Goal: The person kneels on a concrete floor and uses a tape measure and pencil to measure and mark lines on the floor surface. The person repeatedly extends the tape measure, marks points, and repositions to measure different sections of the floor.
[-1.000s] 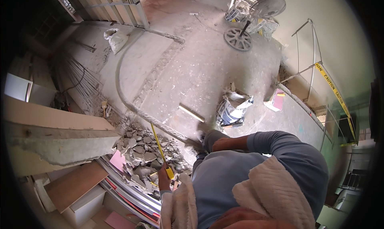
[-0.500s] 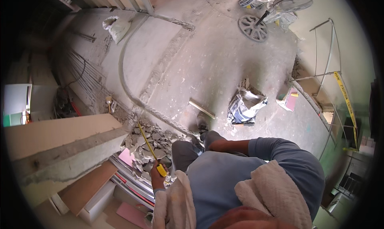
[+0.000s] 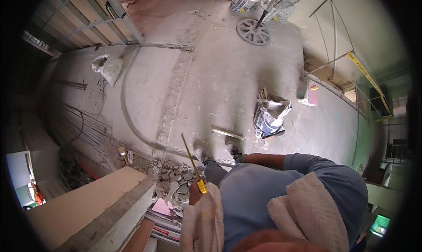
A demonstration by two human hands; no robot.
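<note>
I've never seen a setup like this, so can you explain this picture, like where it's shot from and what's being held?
There's no machine here, just a person. A fisheye camera worn on the head looks down, so straight edges bend. The blue shirt and pale towel are on the wearer. The left hand holds a yellow tape measure, its blade pulled out; the right hand can't be made out. On the floor lie grey rubble and a pale strip; an open sack and a fan stand there too.
</note>
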